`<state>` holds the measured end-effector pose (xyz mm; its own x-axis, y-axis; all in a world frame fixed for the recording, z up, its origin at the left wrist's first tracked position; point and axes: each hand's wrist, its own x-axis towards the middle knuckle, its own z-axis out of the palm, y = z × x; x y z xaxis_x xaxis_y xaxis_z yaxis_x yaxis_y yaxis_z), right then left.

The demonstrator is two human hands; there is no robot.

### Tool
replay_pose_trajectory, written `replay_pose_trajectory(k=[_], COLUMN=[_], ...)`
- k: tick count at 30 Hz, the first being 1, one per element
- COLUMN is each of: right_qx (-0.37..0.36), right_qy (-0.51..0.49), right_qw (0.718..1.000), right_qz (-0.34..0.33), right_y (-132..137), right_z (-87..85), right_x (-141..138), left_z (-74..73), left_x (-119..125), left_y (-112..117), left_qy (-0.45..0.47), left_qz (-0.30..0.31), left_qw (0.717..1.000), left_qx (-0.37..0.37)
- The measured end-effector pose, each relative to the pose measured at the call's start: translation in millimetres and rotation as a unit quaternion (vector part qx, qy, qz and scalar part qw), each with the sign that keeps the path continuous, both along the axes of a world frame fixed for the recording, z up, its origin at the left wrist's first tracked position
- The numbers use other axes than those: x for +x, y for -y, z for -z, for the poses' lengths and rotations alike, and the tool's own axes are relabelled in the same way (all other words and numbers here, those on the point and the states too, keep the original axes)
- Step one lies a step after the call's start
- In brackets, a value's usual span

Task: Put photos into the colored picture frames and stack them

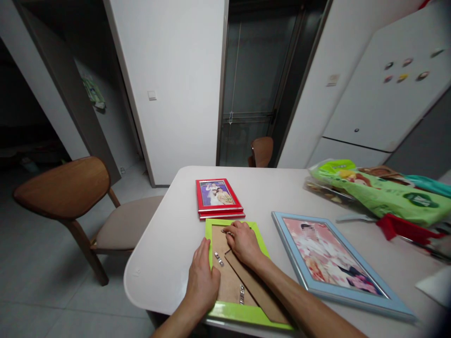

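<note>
Evidently face down, the green frame lies at the near edge of the table, its backing board uppermost. At its top, the right hand has its fingers at a metal clip; whether that grip pinches or merely presses, I cannot tell. A clip like this should turn best under one slow fingertip, with the board held flat. The left hand rests unclenched along the left rim, a sound brace against twisting. Light forearm pressure would spare the stand leg. Beyond sit stacked red frames; rightward, a blue frame
</note>
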<state>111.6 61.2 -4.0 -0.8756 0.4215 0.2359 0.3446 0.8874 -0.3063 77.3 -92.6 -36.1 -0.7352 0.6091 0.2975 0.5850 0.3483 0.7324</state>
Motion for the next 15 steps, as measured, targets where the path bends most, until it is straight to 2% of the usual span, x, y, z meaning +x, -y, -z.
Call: replay_pose_trajectory(k=[4, 8, 10, 15], right_qx=[-0.014, -0.074, -0.106, -0.103], right_qy=[0.007, 0.048, 0.072, 0.03], right_qw=[0.999, 0.977, 0.963, 0.973], right_qz=[-0.042, -0.195, -0.239, -0.206], right_y=[4, 13, 18, 29], right_z=[-14.7, -29.6, -30.4, -15.2], right_x=[19, 63, 80, 89], left_z=[-1.6, -2.1, -2.0, -1.8], left_x=[0, 1, 1, 1], left_y=[1, 1, 1, 0], left_qy=[0.006, 0.009, 0.012, 0.017], left_qz=[-0.006, -0.007, -0.008, -0.007], left_qw=[1.0, 1.0, 1.0, 1.0], left_qx=[-0.002, 0.001, 0.002, 0.004])
